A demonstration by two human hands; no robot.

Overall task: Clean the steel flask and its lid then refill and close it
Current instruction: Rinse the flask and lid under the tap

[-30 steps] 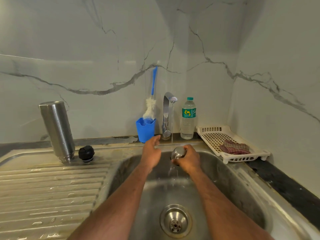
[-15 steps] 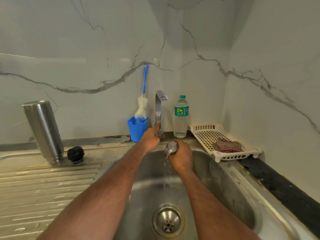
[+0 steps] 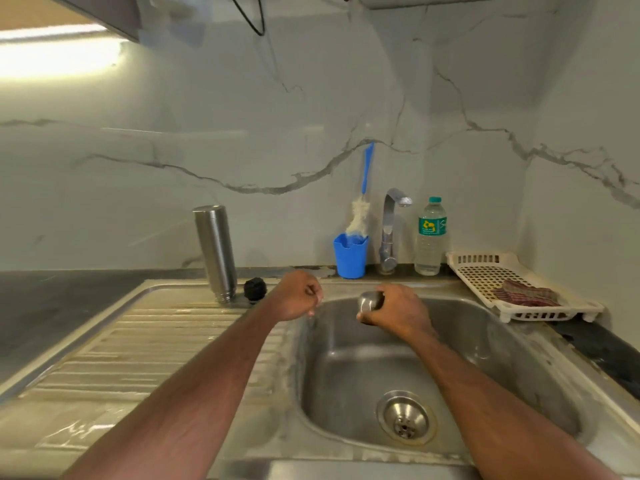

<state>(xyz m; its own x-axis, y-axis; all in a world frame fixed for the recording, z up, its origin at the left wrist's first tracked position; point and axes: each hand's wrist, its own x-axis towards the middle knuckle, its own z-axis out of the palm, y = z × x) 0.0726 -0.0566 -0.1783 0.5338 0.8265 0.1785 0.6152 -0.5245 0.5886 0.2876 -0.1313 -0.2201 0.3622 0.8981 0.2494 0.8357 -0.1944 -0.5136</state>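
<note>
The steel flask point(image 3: 215, 252) stands upside down on the drainboard, left of the sink. Its black stopper point(image 3: 255, 289) sits beside the flask's base. My right hand point(image 3: 398, 311) grips the small steel lid cup point(image 3: 369, 301) over the back of the sink basin point(image 3: 349, 368). My left hand point(image 3: 298, 295) hovers over the basin's back left rim with fingers curled and nothing in it. A drop hangs below it. No water comes from the tap point(image 3: 390, 230).
A blue cup point(image 3: 350, 256) holding a blue-handled bottle brush point(image 3: 363, 199) stands left of the tap. A plastic water bottle point(image 3: 430, 237) stands on its right. A white perforated tray point(image 3: 485, 271) with a folded cloth point(image 3: 526, 296) fills the right corner. The drain point(image 3: 403, 418) lies in the basin floor.
My left hand has come back from the tap base to the basin's left rim and curled up. The water stream on the lid has stopped. The view has tilted up.
</note>
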